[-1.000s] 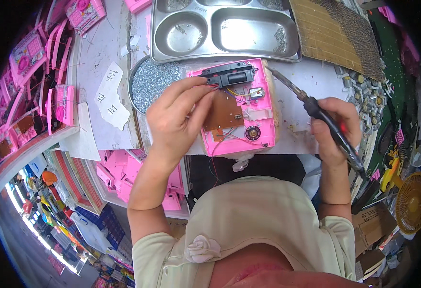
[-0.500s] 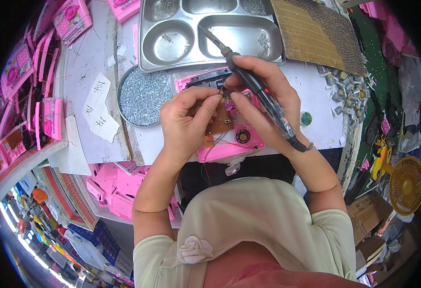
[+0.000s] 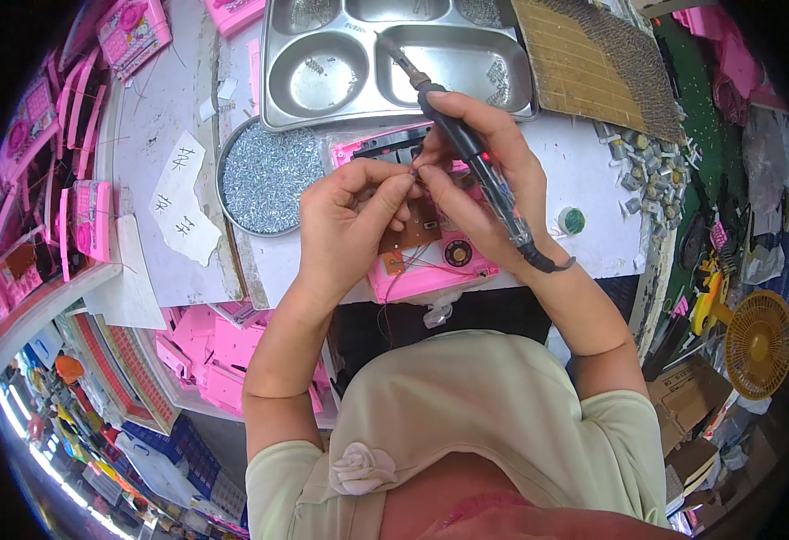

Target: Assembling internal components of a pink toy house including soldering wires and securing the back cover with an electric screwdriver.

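While our left hand (image 3: 349, 214) pinches tight on something indistinct and our right hand (image 3: 482, 212) grips the iron (image 3: 457, 132), we should aim its tip toward eleven o'clock, clear of the case (image 3: 405, 283) at twelve.

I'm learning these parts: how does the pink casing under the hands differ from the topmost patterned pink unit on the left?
The pink casing shows its inside, with a brown board; the pink unit shows a patterned face. The casing lies beneath the left hand and right hand, partly hidden; the unit has no hand near it. Both are bright pink.
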